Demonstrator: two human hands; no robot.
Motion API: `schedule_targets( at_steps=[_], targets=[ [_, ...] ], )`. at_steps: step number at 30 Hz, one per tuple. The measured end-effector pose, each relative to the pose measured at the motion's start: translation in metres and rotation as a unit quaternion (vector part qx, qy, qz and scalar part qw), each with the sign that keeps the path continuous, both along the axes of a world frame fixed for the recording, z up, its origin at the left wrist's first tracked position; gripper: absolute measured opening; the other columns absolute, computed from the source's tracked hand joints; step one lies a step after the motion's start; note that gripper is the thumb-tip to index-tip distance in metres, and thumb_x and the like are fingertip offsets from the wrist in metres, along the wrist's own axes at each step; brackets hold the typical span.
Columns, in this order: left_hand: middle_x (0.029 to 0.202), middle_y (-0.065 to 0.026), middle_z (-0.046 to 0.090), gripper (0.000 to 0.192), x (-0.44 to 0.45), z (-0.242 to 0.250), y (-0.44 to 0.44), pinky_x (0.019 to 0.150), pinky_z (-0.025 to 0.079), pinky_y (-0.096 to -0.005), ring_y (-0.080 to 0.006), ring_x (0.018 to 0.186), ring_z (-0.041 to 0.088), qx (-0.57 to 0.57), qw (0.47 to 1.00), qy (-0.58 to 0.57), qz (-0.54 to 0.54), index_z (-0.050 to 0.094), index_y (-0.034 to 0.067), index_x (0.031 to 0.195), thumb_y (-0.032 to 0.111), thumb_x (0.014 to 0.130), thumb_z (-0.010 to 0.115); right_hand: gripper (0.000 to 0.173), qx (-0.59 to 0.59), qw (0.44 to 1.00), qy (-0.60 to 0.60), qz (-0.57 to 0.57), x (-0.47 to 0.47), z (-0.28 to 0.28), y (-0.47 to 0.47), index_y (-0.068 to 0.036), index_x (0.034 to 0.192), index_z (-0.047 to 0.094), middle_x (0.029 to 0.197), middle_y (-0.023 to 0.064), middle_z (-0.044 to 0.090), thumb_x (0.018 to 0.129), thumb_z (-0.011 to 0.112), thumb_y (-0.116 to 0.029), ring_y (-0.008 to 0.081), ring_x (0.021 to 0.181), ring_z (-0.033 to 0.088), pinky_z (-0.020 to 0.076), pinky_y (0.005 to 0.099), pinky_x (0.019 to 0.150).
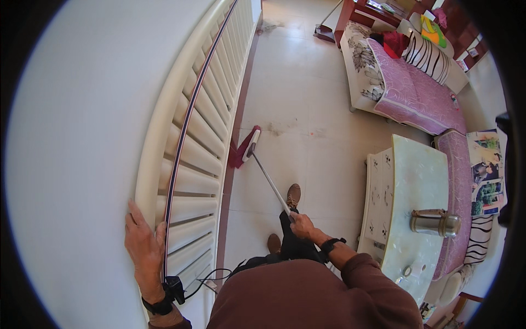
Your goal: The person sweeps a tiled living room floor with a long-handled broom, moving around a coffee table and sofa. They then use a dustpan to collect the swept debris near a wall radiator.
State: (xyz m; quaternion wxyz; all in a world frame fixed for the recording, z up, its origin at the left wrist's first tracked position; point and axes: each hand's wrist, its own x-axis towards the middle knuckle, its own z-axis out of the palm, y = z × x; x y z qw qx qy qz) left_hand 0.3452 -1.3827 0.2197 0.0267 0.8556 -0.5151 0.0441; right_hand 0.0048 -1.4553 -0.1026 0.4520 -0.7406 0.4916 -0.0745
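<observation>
My right hand (302, 225) grips the upper part of a broom's metal handle (269, 177). The broom head (249, 148), white with dark red bristles, rests on the tiled floor against the dark red skirting at the wall. Grey-brown dust (276, 129) lies on the tiles just beyond the head. My left hand (144, 242) rests on the top rail of a cream radiator (181, 103), fingers apart and holding nothing. A dark strap with thin light and red edges runs along the radiator. Each wrist wears a black band.
A glass-topped table (423, 177) with drawers stands at the right, bearing a metal flask (435, 223). Behind it is a sofa with purple covers (415, 90). A long-handled dustpan (324, 33) stands at the far end, near more dust (269, 27). My shoes are on the floor below.
</observation>
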Motion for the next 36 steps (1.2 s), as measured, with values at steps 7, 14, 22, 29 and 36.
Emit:
schedule_targets(
  at_steps=[7,14,22,29,36],
  targets=[
    [0.119,-0.0258,0.044,0.073,0.011,-0.018,-0.034,0.084,0.043,-0.0411,-0.0394,0.103,0.048,0.003,0.995,-0.095,0.044,0.026,-0.005,0.129,0.020,0.073,0.065,0.015,-0.033,0.998,0.004,-0.044,0.057,-0.030,-0.117,0.001,0.080,0.053,0.076,0.0270,0.057,0.068,0.046,-0.005,0.0446,0.077,0.054,0.0435,0.0489,0.070],
    [0.118,-0.0256,0.046,0.072,0.009,-0.022,-0.032,0.082,0.043,-0.0427,-0.0417,0.100,0.049,-0.005,0.994,-0.084,0.068,0.029,-0.003,0.128,0.013,0.069,0.068,0.027,-0.048,0.986,-0.078,-0.138,0.069,-0.035,-0.248,0.001,0.093,0.057,0.070,0.0250,0.057,0.073,0.048,-0.014,0.0383,0.067,0.059,0.0470,0.0441,0.064],
    [0.118,-0.0252,0.045,0.072,0.004,-0.020,-0.032,0.082,0.042,-0.0432,-0.0414,0.100,0.048,0.000,0.993,-0.075,0.090,0.027,-0.002,0.130,0.014,0.071,0.066,0.031,0.170,0.978,-0.026,-0.117,-0.105,0.055,-0.115,-0.004,0.107,0.053,0.048,0.0093,0.054,0.079,0.051,-0.017,0.0166,0.042,0.056,0.0468,0.0311,0.045],
    [0.119,-0.0246,0.045,0.067,0.004,-0.021,-0.032,0.083,0.042,-0.0413,-0.0408,0.102,0.048,-0.003,0.993,-0.074,0.096,0.028,-0.001,0.131,0.008,0.073,0.061,0.041,0.147,0.979,0.090,-0.105,-0.138,0.040,-0.014,-0.005,0.116,0.049,0.066,0.0162,0.060,0.077,0.050,-0.016,0.0296,0.056,0.060,0.0484,0.0375,0.056],
    [0.118,-0.0259,0.045,0.069,0.005,-0.022,-0.030,0.082,0.042,-0.0436,-0.0424,0.101,0.048,-0.001,0.993,-0.082,0.081,0.027,-0.002,0.130,0.013,0.074,0.063,0.030,-0.060,0.995,0.015,-0.082,0.002,-0.058,-0.223,-0.003,0.099,0.055,0.071,0.0213,0.058,0.079,0.046,-0.024,0.0356,0.066,0.058,0.0458,0.0427,0.062]
  ],
)
